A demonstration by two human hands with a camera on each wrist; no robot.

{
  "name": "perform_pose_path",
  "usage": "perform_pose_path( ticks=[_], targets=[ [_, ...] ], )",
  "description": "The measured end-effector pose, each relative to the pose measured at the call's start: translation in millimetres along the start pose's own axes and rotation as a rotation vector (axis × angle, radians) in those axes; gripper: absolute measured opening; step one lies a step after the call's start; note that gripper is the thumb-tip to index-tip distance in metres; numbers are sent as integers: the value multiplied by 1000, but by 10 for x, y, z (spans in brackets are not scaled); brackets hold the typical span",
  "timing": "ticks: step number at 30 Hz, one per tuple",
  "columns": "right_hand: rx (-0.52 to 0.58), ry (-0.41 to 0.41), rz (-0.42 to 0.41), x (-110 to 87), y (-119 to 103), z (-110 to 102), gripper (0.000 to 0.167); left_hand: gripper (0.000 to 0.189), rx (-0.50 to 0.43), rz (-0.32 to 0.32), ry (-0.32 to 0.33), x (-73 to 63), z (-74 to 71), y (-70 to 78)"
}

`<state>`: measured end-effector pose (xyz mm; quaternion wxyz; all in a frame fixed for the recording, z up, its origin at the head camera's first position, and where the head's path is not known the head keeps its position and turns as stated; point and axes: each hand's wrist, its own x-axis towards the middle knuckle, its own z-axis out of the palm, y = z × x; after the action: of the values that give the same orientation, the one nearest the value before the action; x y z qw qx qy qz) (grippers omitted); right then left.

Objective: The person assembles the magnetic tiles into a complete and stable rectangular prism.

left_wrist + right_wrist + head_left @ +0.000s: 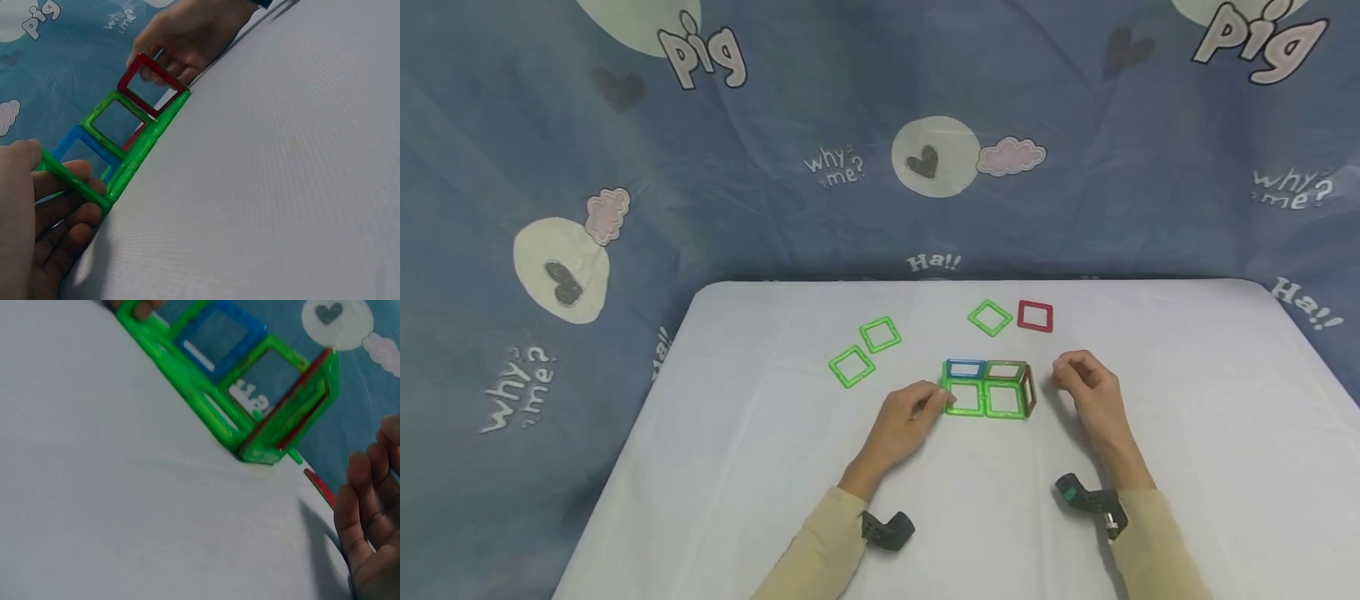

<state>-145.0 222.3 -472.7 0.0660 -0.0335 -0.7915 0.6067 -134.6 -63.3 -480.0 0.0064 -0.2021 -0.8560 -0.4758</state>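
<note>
A small box-like build of magnetic tiles stands on the white table, with green squares (984, 398) on its floor. A blue square (257, 334) and a green one stand along its back. At the right end stands a red square (130, 73), close against a green one in the right wrist view. My left hand (901, 423) grips the green square (75, 181) at the left end, thumb on one side and fingers on the other. To the right of the build, my right hand (1093, 404) hovers with loosely curled fingers and holds nothing.
Two loose green squares (851, 367) lie behind and left of the build. Farther back lie another green square (976, 309) and a red square (1036, 329). A blue printed cloth (820, 225) hangs behind the table (737, 467).
</note>
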Motion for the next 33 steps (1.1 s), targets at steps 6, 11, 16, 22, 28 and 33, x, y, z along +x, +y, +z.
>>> perform_pose_path(
  ticks=[6, 11, 16, 22, 28, 33],
  targets=[
    [-89, -46, -29, 172, 12, -63, 26, 31, 8, -5, -6, -1, 1, 9],
    [-196, -85, -36, 292, 19, -119, 30, 31, 11, -5, -13, 7, 8, -3],
    [-255, -103, -27, 395, 29, -134, 34, 30, 9, -2, -12, 10, -5, -12],
    [-239, -86, -32, 484, 60, -131, 31, 32, 11, -17, -23, 5, -15, -6],
    [-240, -87, -20, 542, 63, -116, 32, 32, 14, -16, -16, 7, -16, -11],
    [-223, -69, -33, 585, 75, -111, 31, 32, 14, -22, -16, 8, -10, -8]
  ],
)
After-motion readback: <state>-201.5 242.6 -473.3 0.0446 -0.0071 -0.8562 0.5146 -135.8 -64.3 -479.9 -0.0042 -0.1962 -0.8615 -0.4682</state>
